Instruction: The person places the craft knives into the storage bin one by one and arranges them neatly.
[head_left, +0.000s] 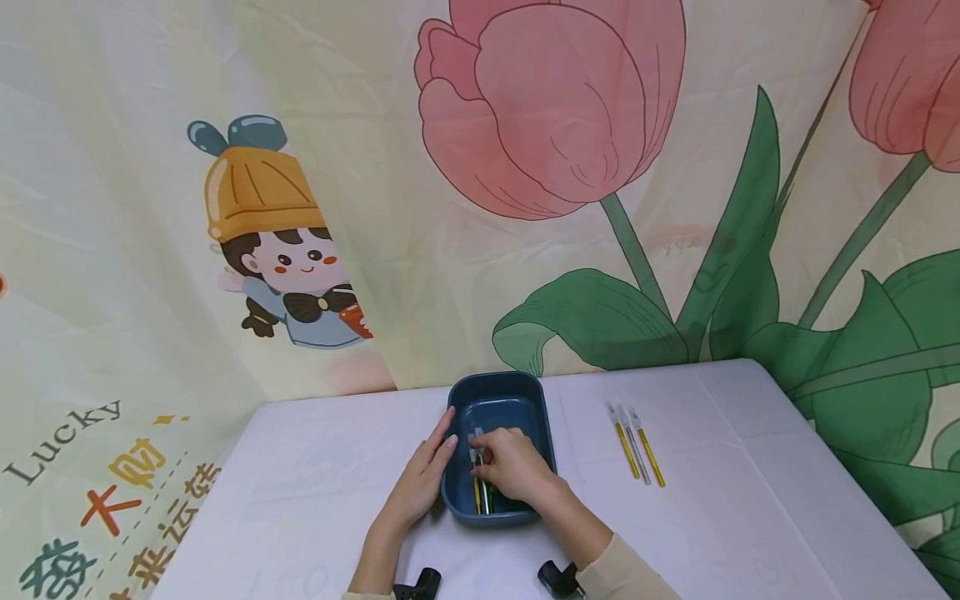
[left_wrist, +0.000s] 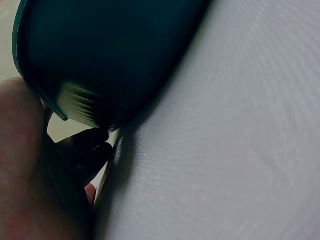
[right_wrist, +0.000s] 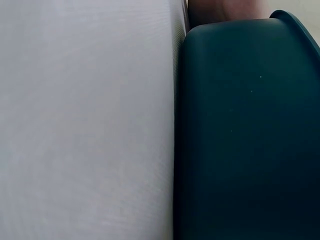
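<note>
A deep blue plastic box (head_left: 501, 390) with rounded corners stands on the table. My left hand (head_left: 420, 481) rests along its left wall, fingers extended; in the left wrist view the left hand (left_wrist: 30, 165) is against the box's outer side (left_wrist: 115, 45). My right hand (head_left: 512, 465) reaches inside the box, curled fingers pinching slim capped pens (head_left: 477, 497) that lie lengthwise there. The fingers partly cover these pens, so how many are gripped is unclear. In the right wrist view the box wall (right_wrist: 250, 125) blocks the right hand's work.
Three more slim pens (head_left: 636, 446), yellow and silver with clear tops, lie side by side on the white tablecloth (head_left: 735, 500), right of the box. A printed curtain (head_left: 420, 292) hangs behind the table. Black wrist-camera mounts (head_left: 558, 578) sit near both wrists.
</note>
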